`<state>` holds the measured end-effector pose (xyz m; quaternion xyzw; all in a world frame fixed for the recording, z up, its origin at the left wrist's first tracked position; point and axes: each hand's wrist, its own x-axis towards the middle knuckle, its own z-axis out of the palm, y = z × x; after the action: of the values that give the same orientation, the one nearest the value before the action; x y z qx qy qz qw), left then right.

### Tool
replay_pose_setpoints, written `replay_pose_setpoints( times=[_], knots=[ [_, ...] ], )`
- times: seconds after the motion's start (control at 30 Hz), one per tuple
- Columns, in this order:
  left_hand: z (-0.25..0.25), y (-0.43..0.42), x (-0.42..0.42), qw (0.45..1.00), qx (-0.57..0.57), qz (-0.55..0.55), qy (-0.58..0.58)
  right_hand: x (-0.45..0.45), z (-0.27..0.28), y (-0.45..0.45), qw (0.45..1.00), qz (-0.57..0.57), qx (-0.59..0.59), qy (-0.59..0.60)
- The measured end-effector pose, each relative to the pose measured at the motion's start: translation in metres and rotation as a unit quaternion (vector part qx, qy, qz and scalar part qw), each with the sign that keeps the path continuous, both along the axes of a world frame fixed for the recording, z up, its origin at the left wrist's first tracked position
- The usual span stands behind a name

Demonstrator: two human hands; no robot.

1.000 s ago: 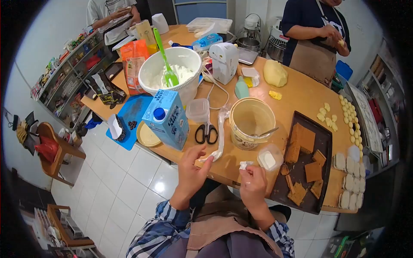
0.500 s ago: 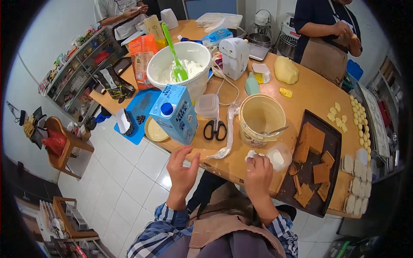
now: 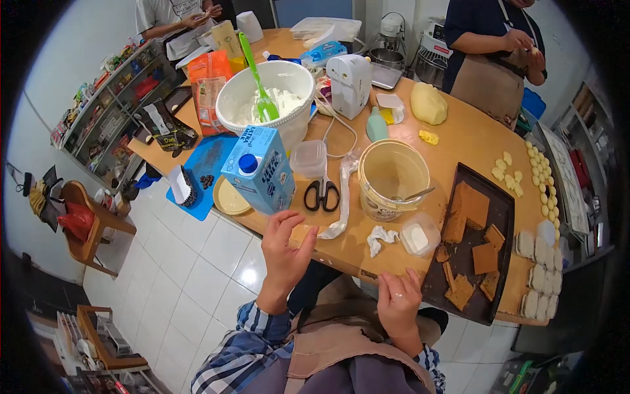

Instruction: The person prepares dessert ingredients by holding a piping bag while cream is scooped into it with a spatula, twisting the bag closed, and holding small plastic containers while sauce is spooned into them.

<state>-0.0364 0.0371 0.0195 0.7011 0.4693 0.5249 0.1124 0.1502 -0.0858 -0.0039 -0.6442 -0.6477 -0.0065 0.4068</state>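
Note:
My left hand (image 3: 287, 253) is raised at the table's front edge with thumb and fingers apart, holding nothing. It is nearest to the blue milk carton (image 3: 260, 172) and the end of a white piping bag (image 3: 342, 197). My right hand (image 3: 399, 301) is at the edge with its fingers curled; whether anything small is between them is hidden. Just beyond it a crumpled white tissue (image 3: 381, 240) lies on the table, beside a small clear tub (image 3: 419, 235) with white contents. Black-handled scissors (image 3: 321, 196) lie by the carton, and a cream bucket (image 3: 393, 177) holds a spoon.
A dark tray (image 3: 472, 262) of brown cake pieces is on the right, beside rows of white-topped pieces (image 3: 538, 282). A white bowl (image 3: 295, 125) with a green spatula, a mixer (image 3: 349, 85) and dough (image 3: 428, 103) stand farther back. Two people work across the table.
My right hand has let go of the crumpled tissue and drawn back toward the table edge. The tissue now lies on the table. My left hand stays raised and open.

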Motion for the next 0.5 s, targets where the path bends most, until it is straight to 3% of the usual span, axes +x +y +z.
replay_pose_setpoints(
  times=[0.1, 0.3, 0.5],
  knots=[
    [-0.001, 0.0, 0.002, 1.0, 0.005, -0.009, 0.002, 0.008, 0.006, -0.008, 0.999, 0.001, 0.016, -0.051],
    [-0.005, -0.007, 0.001, 0.999, -0.025, -0.016, 0.021, 0.006, 0.008, -0.015, 0.997, -0.068, -0.011, 0.047],
    [-0.006, -0.008, -0.003, 0.997, -0.042, -0.031, 0.051, 0.017, 0.0, -0.033, 0.996, -0.07, -0.009, 0.059]
  ],
)
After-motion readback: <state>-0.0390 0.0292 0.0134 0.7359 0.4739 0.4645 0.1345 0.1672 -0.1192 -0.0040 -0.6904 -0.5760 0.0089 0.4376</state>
